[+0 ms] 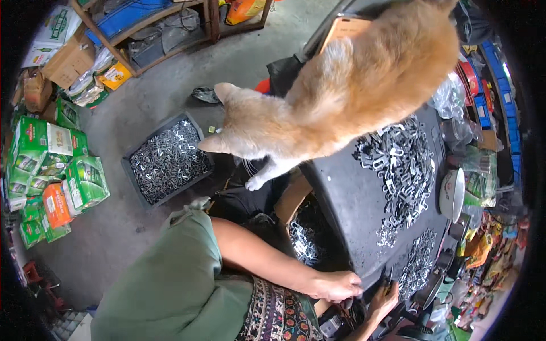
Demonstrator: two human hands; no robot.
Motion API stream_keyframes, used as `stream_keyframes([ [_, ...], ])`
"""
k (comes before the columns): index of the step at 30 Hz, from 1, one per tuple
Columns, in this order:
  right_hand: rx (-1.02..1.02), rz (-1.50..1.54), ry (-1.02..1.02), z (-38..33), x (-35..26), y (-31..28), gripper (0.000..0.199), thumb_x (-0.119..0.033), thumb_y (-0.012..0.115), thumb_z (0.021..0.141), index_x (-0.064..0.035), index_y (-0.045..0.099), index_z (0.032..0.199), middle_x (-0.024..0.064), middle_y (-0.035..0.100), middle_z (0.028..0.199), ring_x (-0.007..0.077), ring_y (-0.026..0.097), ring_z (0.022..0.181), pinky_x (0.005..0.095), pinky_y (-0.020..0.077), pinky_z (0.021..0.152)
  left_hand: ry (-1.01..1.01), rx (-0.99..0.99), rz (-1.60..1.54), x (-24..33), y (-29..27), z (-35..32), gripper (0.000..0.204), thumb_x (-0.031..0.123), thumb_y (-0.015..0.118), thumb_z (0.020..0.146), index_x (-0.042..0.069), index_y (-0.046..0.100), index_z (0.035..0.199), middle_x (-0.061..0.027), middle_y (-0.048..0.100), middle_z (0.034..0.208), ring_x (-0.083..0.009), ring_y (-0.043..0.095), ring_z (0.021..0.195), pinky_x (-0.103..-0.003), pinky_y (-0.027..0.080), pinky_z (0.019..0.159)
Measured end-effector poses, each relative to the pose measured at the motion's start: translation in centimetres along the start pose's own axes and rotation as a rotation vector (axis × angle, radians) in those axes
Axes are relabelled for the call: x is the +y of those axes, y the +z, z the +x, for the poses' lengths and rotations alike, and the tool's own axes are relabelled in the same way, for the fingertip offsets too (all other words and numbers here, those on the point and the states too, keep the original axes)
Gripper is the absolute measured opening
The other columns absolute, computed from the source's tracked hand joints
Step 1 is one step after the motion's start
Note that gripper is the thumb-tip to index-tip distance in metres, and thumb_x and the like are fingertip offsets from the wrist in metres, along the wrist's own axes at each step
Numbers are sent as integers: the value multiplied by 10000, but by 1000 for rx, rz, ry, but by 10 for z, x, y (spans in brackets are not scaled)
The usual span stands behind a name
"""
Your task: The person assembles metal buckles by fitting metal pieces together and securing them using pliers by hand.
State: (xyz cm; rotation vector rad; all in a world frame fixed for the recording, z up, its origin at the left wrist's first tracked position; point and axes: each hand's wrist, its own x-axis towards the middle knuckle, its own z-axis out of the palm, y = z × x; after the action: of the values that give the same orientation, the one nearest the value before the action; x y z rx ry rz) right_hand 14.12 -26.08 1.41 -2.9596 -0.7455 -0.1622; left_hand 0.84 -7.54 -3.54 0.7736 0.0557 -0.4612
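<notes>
My left hand (338,286) reaches from a green sleeve to the near corner of the black table (347,187). Its fingers are bent together, and whatever they pinch is too small or hidden. Just right of it, my right hand (384,302) is closed around a small dark tool (390,277) with a narrow tip, whose exact kind I cannot tell. Beside that hand lies a pile of small metal pieces (418,264). Farther back on the table is a larger heap of black and silver metal clips (401,170).
An orange-and-white cat (352,91) stands across the far table, one paw reaching down left. A grey bin of metal pieces (168,159) sits on the floor. An open cardboard box (293,199) is below the table edge. A white bowl (452,195) stands right; green packs (42,148) are stacked left.
</notes>
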Motion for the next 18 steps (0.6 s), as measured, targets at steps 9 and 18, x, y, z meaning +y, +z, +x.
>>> stream_keyframes([
  [9, -7, 3, -2, -1, 1, 0, 210, -111, 593, 839, 73, 554, 933, 265, 558, 838, 464, 536, 769, 485, 415, 679, -9, -43, -101, 15, 3, -17, 191, 200, 599, 900, 9, 603, 914, -5, 552, 731, -83, 497, 632, -268, 398, 536],
  [18, 105, -81, -202, -6, 18, -1, 262, -157, 635, 852, 90, 566, 900, 266, 569, 795, 420, 529, 709, 477, 416, 667, 329, -2, 147, 1, -5, -7, 198, 157, 704, 808, -13, 691, 910, -69, 679, 770, -117, 606, 702, -299, 467, 638],
])
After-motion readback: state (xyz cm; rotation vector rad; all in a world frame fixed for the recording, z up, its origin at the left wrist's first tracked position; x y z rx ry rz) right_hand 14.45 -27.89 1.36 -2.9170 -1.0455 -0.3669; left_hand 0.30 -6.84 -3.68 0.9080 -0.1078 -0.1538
